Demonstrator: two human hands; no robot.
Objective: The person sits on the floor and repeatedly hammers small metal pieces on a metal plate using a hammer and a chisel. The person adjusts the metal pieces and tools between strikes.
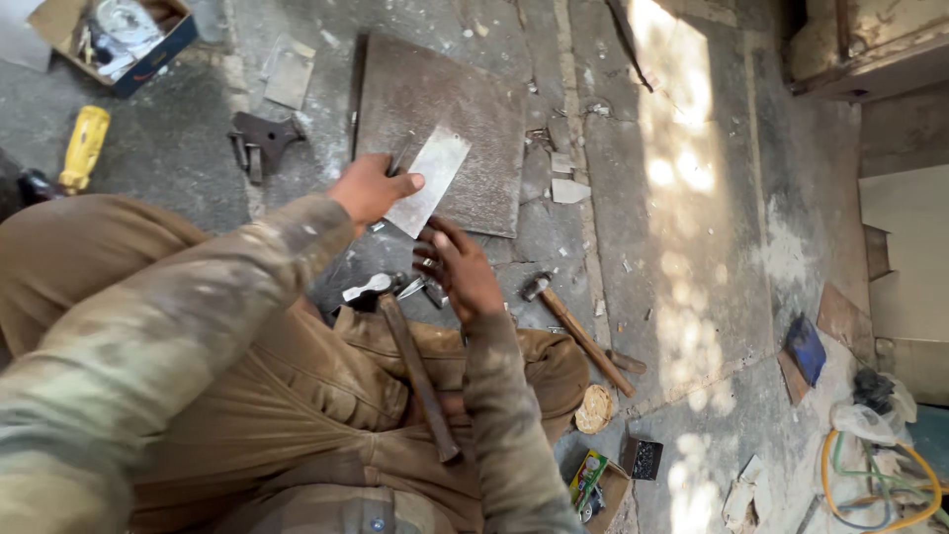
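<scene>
**Grey rectangular metal strip being held on the slab**

Grey rectangular metal strip [427,181] is lying tilted on the dark square stone slab [465,109] in the head view. I am seeing the left hand [368,188] pinching its edge, the right hand [457,265] curling fingers under its lower corner. Holding it flat should be steadying it. A wooden-handled hammer [410,361] is resting across the lap.

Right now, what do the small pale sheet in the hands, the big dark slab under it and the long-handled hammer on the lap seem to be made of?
The small pale rectangular sheet, gripped by the left hand and the right hand, looks like thin bare metal, dull grey and scuffed. The large dark square slab seems to be heavy steel plate or stone, matte and dusty; I cannot tell which. The long-handled hammer shows a brown wooden shaft and a shiny metal head.
</scene>
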